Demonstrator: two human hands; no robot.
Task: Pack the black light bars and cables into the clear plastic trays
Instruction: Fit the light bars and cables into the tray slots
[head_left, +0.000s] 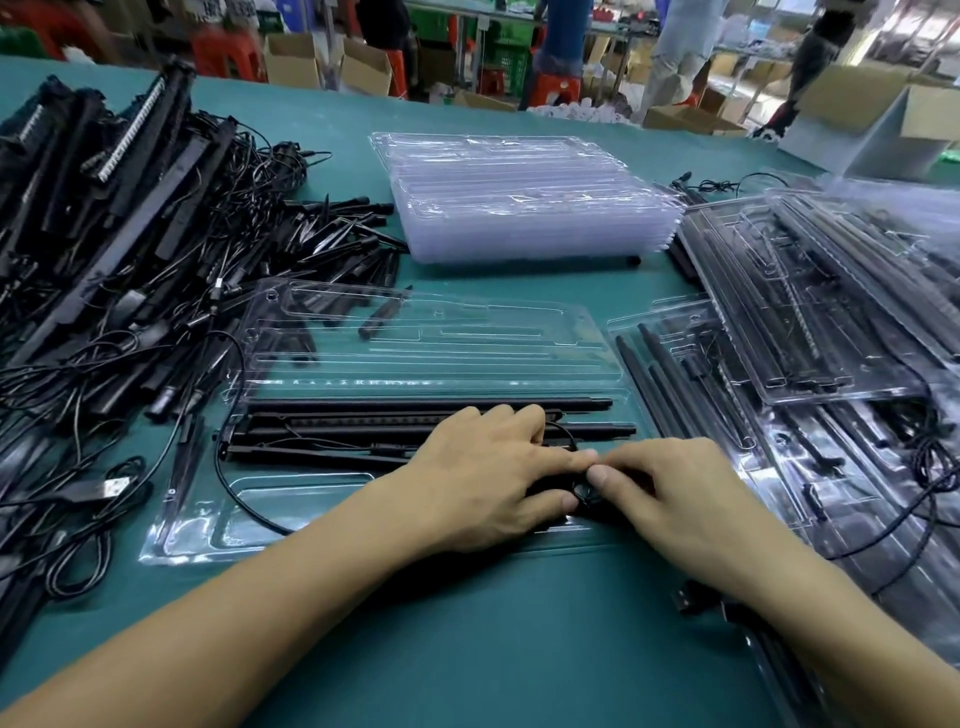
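Green worktop (493, 623), busy workshop behind it: cardboard boxes (363, 67) and red stools (556, 85) past the far edge, people standing there, blurred. Open tray (415, 338) lies mid-worktop toward the near edge, folded out flat. Its near half holds black light bars (363, 421) laid side by side, parallel to the near edge.

Left hand (483, 483) and right hand (670, 493) meet over the near right part of that tray, fingertips touching. Both are curled in. Thumbs and forefingers pinch a small bunched bit of black cable (586, 493) between them, just nearer than the bars. Left hand's other fingers rest on the bars. Cable slack comes out from under the left wrist, loops past the tray's left end and runs up to the bars' left ends. So the cable sits right at the fingertips, where the two hands meet, low over the tray's near pocket. How much of it is coiled I cannot tell, since the fingers cover it.

Loose pile (130, 234) of bars and tangled cables fills the left side up to the far-left corner, with a USB plug (111, 487) at its near end. Stack of empty trays (519, 208) sits toward the far edge, centre. Packed trays (805, 312) overlap along the right edge.
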